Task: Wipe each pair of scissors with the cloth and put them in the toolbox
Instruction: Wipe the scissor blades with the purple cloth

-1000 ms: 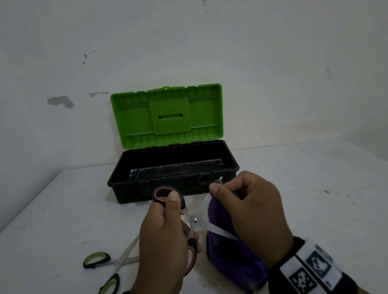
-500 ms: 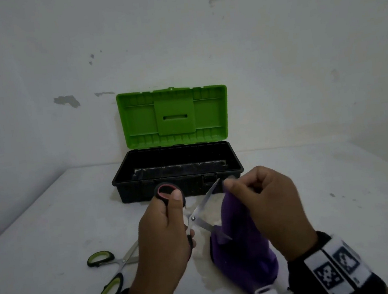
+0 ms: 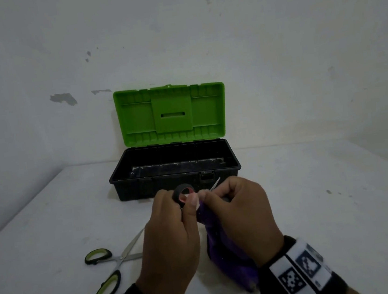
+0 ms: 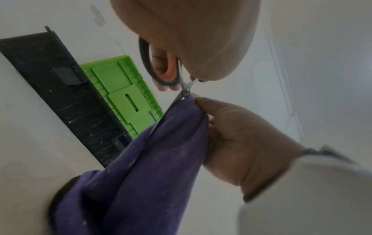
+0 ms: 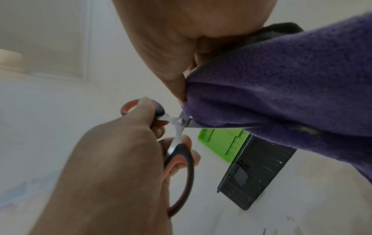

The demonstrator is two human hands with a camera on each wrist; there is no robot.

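My left hand [image 3: 171,232] grips the black-and-red handles of a pair of scissors [image 3: 183,193], lifted above the table in front of the toolbox [image 3: 175,173]. My right hand [image 3: 239,214] pinches a purple cloth [image 3: 221,248] around one blade, close to the pivot [image 5: 181,121]. The blade tip [image 3: 216,183] pokes out above my right fingers. In the left wrist view the scissors [image 4: 182,86] enter the cloth [image 4: 153,159] held by the right hand [image 4: 237,135]. In the right wrist view the left hand [image 5: 120,159] holds the handles [image 5: 179,160] beside the cloth [image 5: 281,89].
The black toolbox stands open against the wall, its green lid [image 3: 171,114] upright and its inside showing no tools. A second pair of scissors with green-and-black handles [image 3: 110,269] lies open on the white table [image 3: 329,203], left of my left wrist.
My right hand has slid the cloth along the blade toward the pivot, up against my left hand. The blades now show less; only a tip sticks out.
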